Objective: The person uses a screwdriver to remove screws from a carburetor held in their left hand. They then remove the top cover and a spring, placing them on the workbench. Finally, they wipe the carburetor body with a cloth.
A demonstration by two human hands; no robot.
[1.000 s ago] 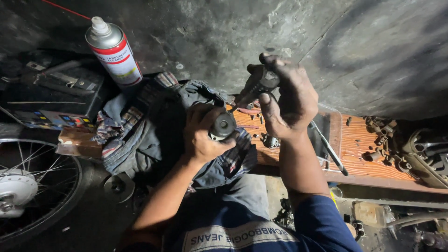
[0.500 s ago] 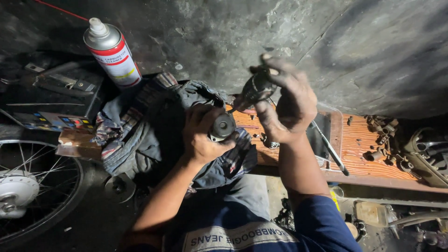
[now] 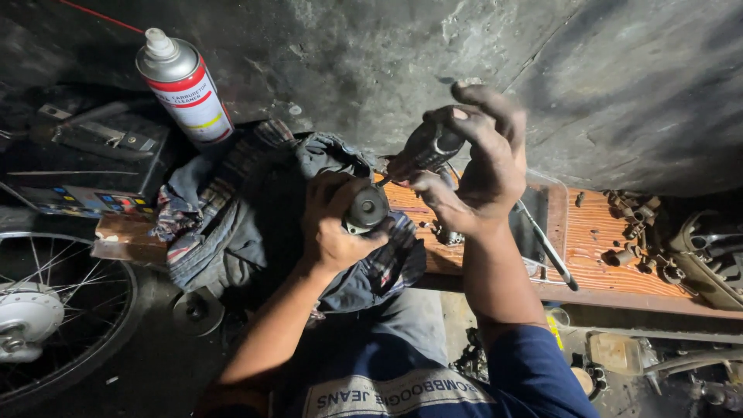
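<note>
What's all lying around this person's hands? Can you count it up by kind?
Spray cans: 1
Spoked wheels: 1
Cloth heaps: 1
Dark round parts, in the left hand: 1
Dark-handled tools, in the right hand: 1
Total: 5

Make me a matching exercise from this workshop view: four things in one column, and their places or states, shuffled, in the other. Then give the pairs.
1. spray can
2. spoked wheel
3. round black part
4. dark tool handle

A. gripped in the right hand
B. standing upright, top left
C. held in the left hand over the rags
D. at the lower left edge

Pairs: 1-B, 2-D, 3-C, 4-A
</note>
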